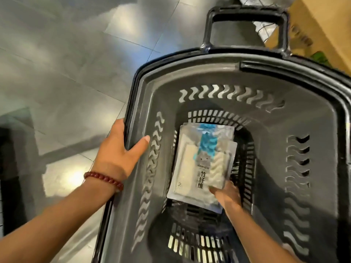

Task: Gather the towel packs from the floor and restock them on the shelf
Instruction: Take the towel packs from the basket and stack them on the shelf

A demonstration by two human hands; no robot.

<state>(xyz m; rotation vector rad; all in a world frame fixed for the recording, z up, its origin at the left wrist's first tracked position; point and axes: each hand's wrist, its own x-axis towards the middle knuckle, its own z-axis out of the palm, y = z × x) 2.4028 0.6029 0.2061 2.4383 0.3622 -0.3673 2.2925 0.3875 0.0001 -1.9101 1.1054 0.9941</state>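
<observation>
Head view: the dark basket (313, 130) is cut off at the right and near edges, and a blurred cardboard box (326, 25) sits far right. The left hand (117, 154) clamps the basket's left rim, thumb inside. The right hand (228, 196) grips the near corner of the towel packs (190, 162) deep inside; their count is unclear.

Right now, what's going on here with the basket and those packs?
A person is leaning over a dark plastic shopping basket on a tiled floor. Their left hand grips the basket's left rim, with a red bead bracelet on that wrist. Their right hand reaches down inside and holds the lower corner of a stack of towel packs at the bottom. No shelf is in view, so restocking hasn't begun.
</observation>
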